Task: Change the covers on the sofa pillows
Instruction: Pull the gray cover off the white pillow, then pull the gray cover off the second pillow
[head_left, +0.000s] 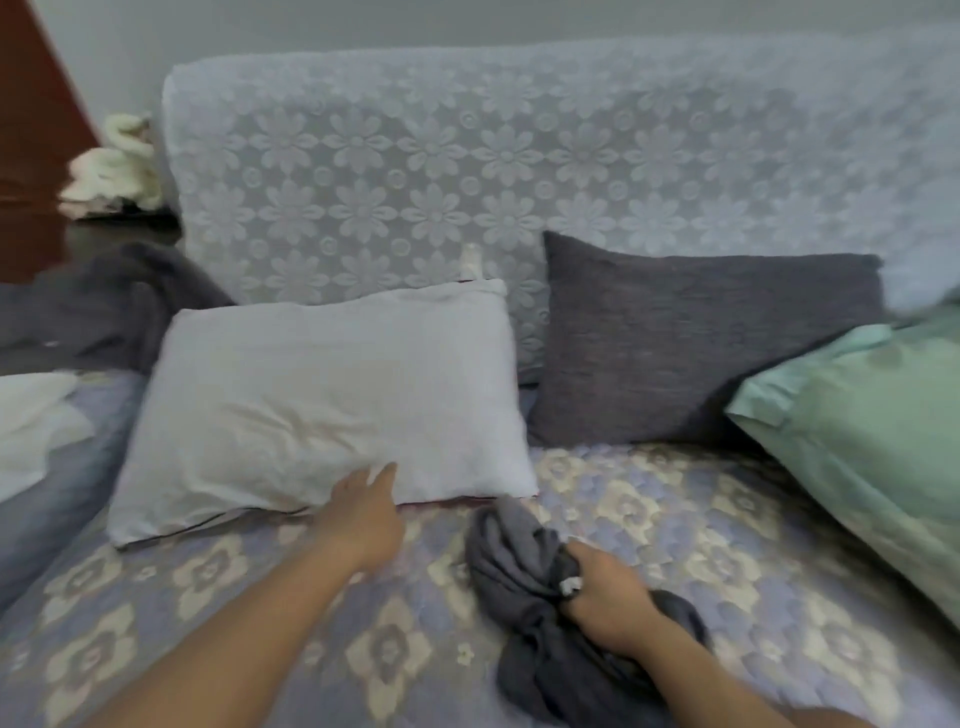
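Head view: left hand (363, 512), fingers extended, touches the bare white pillow's (322, 410) lower edge on the sofa seat (675, 519); right hand (605, 597) grips a bunched grey cover (511, 566) just beside it.

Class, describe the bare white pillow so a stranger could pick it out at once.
Find the sofa backrest under its pale floral lace throw. Leaning against its lower left is the plain white rectangular pillow, with the left hand reaching its bottom edge. Unlike the dark grey woven cushion and glossy mint-green pillow rightward, it looks uncovered.
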